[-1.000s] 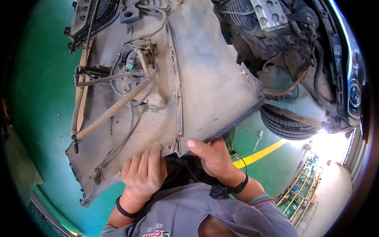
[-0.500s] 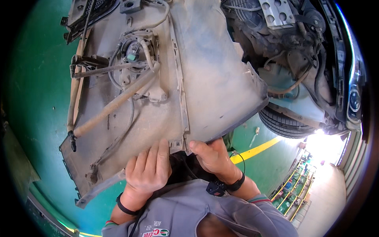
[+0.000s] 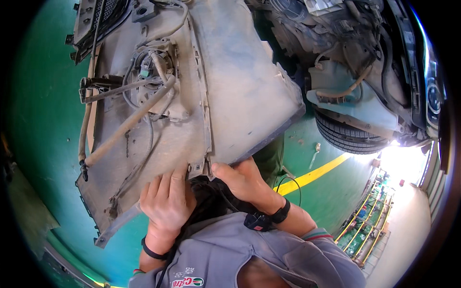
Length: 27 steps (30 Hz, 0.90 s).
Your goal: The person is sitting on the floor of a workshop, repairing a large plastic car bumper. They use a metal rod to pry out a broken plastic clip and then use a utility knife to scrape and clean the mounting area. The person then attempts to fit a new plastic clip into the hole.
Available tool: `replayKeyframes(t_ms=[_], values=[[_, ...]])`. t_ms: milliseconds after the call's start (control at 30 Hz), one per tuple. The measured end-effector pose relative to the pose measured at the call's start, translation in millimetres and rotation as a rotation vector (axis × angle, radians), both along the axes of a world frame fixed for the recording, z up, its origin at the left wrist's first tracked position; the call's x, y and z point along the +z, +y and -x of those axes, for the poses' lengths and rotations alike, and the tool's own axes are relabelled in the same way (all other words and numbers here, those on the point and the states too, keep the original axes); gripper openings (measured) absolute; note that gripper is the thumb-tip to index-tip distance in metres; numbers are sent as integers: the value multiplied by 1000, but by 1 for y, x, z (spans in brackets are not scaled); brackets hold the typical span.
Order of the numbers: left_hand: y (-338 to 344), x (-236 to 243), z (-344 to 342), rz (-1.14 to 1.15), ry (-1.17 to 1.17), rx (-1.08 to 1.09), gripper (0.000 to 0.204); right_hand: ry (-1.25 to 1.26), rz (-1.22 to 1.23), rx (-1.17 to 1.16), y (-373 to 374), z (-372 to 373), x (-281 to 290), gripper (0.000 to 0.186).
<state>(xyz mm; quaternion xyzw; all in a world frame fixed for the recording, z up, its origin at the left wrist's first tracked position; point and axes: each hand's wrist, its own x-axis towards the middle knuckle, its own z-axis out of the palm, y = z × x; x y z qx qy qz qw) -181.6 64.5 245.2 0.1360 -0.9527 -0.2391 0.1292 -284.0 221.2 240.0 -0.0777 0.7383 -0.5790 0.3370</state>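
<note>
A dusty bumper cover lies inner side up in front of me, reaching from my waist to the far edge of the view. My left hand is wrapped over its near edge, fingers on top, left of a small metal clip. On the other side of that clip, my right hand grips the same edge, its thumb on top and its fingers hidden underneath. Fixed to the bumper's inner face are a fog lamp, a wiring harness and a long dirty hose.
Right of the bumper stands the car's exposed front end, with a pale washer tank and a tyre. A yellow line crosses the green floor. A yellow-railed rack is at the lower right.
The bumper and both my hands have shifted left in the view, widening the space between the bumper and the car's washer tank. Both hands keep their hold.
</note>
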Motion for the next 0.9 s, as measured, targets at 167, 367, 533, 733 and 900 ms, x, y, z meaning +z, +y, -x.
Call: replayKeyframes(t_ms=[167,367,533,733,900], values=[[2,4,0,16,-4,6,31,64,45,48,1,4,-3,28],[0,8,1,13,44,36,32,-486,199,-102,-16,-4,21,38],[4,15,8,6,94,65,30,-130,249,-79,-15,-6,1,35],[2,13,10,-33,143,63,25,-128,158,-21,-17,0,10,27],[1,12,13,-83,154,29,21,-303,195,-64,-17,0,12,25]])
